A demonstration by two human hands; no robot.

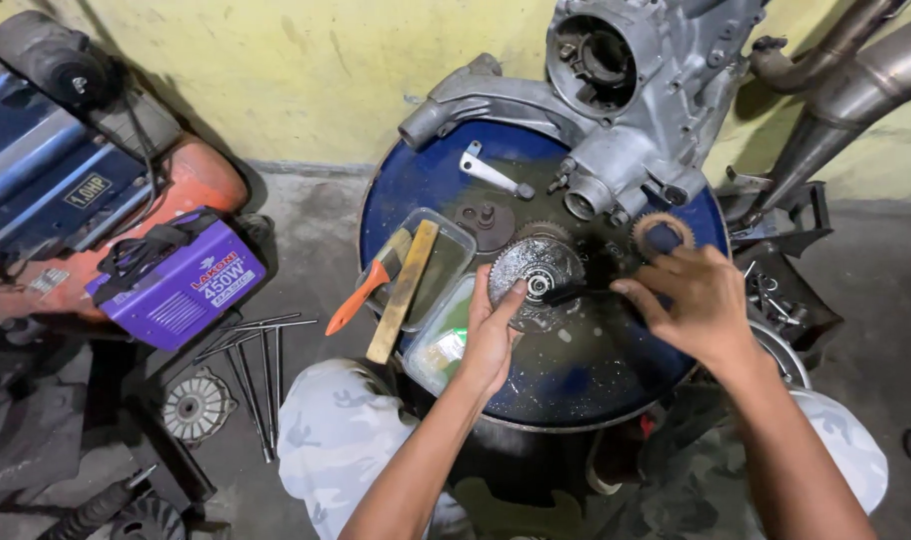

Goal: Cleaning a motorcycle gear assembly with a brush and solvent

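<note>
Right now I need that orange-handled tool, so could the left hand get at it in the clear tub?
Probably yes: the left hand rests on the round gear beside the open clear tub, and the orange-handled tool lies uncovered beside a wooden handle.

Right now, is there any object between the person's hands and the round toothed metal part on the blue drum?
Nothing visible stands between them. The left hand already touches the edge of the toothed disc on the drum top, and the right hand holds a dark tool whose tip reaches the disc's centre.
</note>
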